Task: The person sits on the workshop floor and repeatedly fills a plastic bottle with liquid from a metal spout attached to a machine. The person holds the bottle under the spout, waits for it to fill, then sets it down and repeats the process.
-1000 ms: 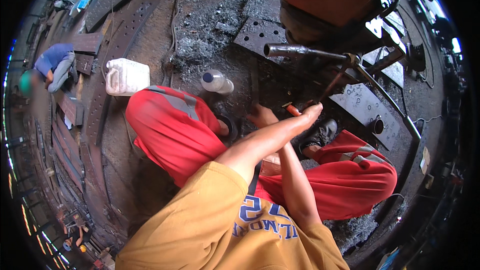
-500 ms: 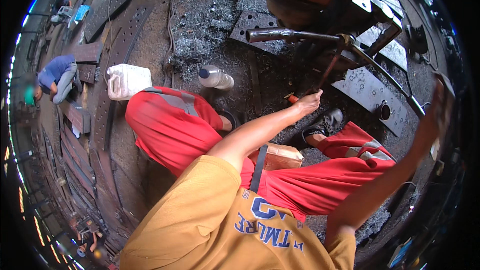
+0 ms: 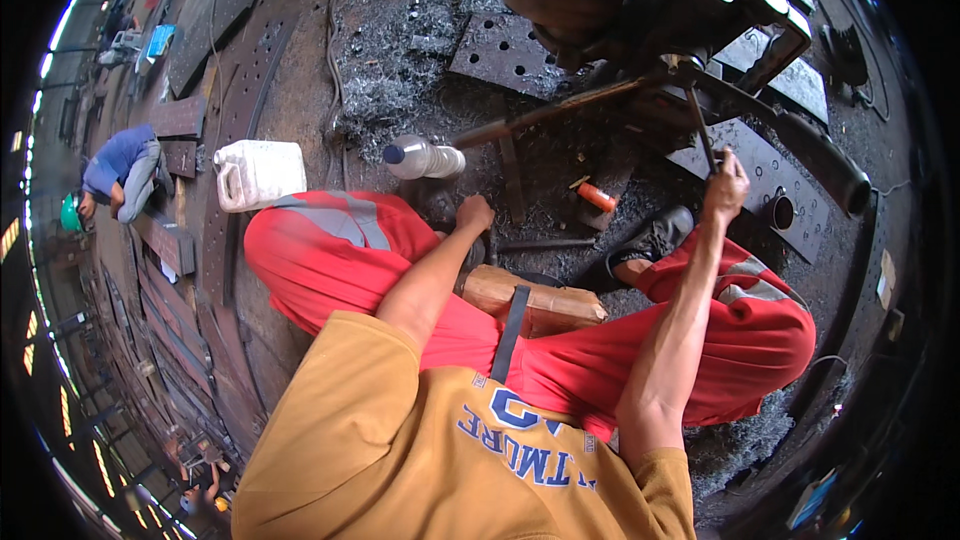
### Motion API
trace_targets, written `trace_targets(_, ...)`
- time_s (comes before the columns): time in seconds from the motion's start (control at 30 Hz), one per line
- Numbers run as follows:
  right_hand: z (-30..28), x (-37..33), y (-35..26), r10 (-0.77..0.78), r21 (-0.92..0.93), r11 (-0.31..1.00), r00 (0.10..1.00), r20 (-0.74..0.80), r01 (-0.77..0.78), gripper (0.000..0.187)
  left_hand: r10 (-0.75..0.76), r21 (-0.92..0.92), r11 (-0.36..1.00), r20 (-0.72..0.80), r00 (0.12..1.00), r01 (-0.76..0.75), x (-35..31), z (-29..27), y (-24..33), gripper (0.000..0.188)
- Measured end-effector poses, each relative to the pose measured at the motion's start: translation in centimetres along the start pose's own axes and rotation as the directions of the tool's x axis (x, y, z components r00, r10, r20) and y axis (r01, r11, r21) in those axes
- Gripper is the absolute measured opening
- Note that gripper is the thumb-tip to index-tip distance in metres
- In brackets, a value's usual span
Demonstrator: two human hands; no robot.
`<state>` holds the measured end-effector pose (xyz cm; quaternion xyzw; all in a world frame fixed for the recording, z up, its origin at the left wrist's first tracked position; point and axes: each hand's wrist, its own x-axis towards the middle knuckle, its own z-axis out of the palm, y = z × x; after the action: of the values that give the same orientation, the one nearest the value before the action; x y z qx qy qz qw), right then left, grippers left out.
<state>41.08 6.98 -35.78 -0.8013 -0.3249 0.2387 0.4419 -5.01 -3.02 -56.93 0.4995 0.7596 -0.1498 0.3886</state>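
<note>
My right hand (image 3: 727, 186) is closed round the lower end of a dark metal lever (image 3: 699, 122). This lever comes down from the hub (image 3: 684, 70) of a heavy machine. Two more arms leave the hub: a long brown bar (image 3: 560, 110) slants to the left, and a thick dark handle (image 3: 820, 155) points to the lower right. My left hand (image 3: 477, 212) is curled closed over my left shin, just below a clear bottle with a blue cap (image 3: 425, 157). Its palm side is hidden, so whatever it may hold does not show.
An orange cylindrical object (image 3: 597, 197) lies between my feet. A wooden block (image 3: 535, 302) sits between my legs. Metal shavings (image 3: 385, 90) and drilled plates (image 3: 505, 55) cover the floor ahead. A white jug (image 3: 262, 173) stands left; farther left a person in a green helmet (image 3: 120, 170) crouches.
The hub's arms have turned. My left hand has come off a lever and drawn back toward my left shin. My right hand has moved inward from the far right onto a lever.
</note>
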Motion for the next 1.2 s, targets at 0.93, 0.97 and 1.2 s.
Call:
trace_targets(0.93, 3.4, -2.5, 1.1, -0.084, 0.222, 0.968, 0.985, -0.150, 0.117, 0.038, 0.050, -0.990, 0.137, -0.019, 0.999, -0.026, -1.5, -4.7, 8.9, 0.017)
trace_targets(0.97, 3.0, -2.7, 1.0, -0.077, 0.208, 0.972, 0.987, -0.140, 0.106, 0.038, 0.153, -0.988, 0.136, -0.047, 0.987, -0.068, -1.8, -6.2, 10.1, 0.015)
trace_targets(1.2, 3.3, -3.4, -0.6, -0.033, 0.154, 0.987, 0.991, -0.133, 0.053, 0.038, 0.250, -0.539, 0.545, -0.627, 0.738, -0.642, -0.9, -8.9, 14.8, 0.024)
